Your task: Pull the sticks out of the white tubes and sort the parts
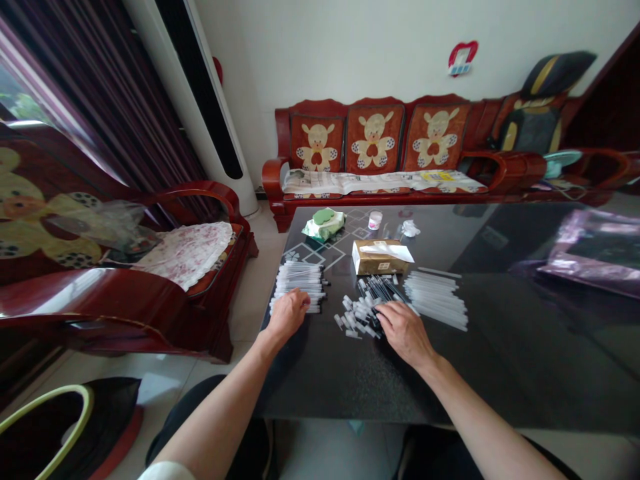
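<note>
My left hand (289, 313), fingers curled, rests on the near part of a stack of clear pens with dark tips (300, 277) at the table's left. Whatever its fingertips hold is hidden. Between my hands lies a loose heap of small frosted pen caps (357, 313). My right hand (404, 332) bends over the right side of this heap, thumb and fingers drawn together; I cannot make out what is in them. Thin black pen refills (383, 288) lie just beyond its fingers. Farther right, clear empty pen barrels (435, 299) are laid side by side.
A tissue box (383, 259) stands behind the refills. Toward the back are a green wipes pack (324, 225), a small white jar (375, 221) and a crumpled tissue (410, 229). A purple plastic-wrapped package (595, 250) lies at the right of the dark glossy table (500, 373).
</note>
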A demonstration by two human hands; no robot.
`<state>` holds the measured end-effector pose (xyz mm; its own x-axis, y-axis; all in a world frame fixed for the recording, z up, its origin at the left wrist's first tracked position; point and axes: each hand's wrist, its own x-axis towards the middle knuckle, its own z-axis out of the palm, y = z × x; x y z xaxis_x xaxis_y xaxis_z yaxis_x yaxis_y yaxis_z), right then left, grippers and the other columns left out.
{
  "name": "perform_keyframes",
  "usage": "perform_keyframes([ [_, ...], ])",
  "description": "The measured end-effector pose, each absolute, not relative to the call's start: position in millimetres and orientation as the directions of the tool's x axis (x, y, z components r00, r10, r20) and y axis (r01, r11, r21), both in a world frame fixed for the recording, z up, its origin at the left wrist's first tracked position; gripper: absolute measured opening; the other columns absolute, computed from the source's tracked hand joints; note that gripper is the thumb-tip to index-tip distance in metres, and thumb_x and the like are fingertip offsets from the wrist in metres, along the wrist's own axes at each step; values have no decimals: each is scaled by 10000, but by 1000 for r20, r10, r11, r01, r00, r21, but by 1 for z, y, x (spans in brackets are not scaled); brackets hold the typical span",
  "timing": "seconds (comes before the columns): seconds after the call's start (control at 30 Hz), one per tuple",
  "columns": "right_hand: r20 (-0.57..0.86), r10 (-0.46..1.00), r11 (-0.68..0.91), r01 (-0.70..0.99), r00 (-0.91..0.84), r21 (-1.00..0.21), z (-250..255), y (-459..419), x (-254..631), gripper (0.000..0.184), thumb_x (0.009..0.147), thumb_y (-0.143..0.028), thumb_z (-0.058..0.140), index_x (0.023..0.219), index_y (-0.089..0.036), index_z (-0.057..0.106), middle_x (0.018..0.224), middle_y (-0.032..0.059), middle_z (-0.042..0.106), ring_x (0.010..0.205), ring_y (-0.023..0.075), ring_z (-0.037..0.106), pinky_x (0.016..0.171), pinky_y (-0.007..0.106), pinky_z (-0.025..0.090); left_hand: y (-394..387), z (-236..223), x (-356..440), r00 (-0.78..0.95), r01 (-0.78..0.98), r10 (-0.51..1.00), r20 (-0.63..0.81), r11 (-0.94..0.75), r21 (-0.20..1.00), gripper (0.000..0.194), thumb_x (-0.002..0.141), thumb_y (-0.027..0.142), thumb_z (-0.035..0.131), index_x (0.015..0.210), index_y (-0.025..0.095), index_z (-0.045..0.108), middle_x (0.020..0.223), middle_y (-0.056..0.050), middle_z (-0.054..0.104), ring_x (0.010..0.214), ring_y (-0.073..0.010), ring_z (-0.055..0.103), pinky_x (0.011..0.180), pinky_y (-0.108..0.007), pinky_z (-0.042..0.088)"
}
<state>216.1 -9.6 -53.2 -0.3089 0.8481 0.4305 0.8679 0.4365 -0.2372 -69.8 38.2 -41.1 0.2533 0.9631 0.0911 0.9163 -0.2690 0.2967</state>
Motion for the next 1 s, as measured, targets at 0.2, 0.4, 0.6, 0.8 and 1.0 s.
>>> perform_keyframes([
  [0.2,443,860,384,893,-253,-234,-50,-9,222,275,927,-219,382,966,-151,646,906,93,642,873,200,557,811,312,413,36,-42,-66,238,939,971,19,-235,251,137,821,219,523,839,200,658,849,-55,648,810,-197,600,692,-268,394],
  [0.4,437,872,344,910,-219,-230,-54,-7,229,246,913,-212,412,945,-169,652,890,74,656,855,190,579,803,289,422,36,-46,-62,252,947,967,-43,-238,217,104,788,197,581,870,198,644,912,-55,650,873,-205,601,742,-276,406],
  [0.6,439,885,279,929,-152,-242,-55,-8,229,236,902,-231,430,926,-201,664,919,54,687,832,175,622,754,265,430,36,-48,-61,294,941,954,-57,-278,193,108,772,204,597,871,208,639,902,-48,637,845,-197,605,729,-272,410],
  [0.8,424,897,249,934,-123,-255,-51,-10,225,255,905,-255,422,901,-212,674,905,47,706,793,177,647,697,263,421,32,-45,-60,344,919,938,-46,-325,224,93,775,162,576,852,184,623,893,-56,631,854,-201,599,734,-274,408],
  [1.0,321,934,312,799,-158,-514,-46,-14,208,232,881,-280,462,876,-205,681,821,49,709,732,181,645,679,278,430,19,-39,-40,505,820,858,92,-511,260,87,857,208,517,919,205,579,889,-43,614,874,-188,571,754,-271,394],
])
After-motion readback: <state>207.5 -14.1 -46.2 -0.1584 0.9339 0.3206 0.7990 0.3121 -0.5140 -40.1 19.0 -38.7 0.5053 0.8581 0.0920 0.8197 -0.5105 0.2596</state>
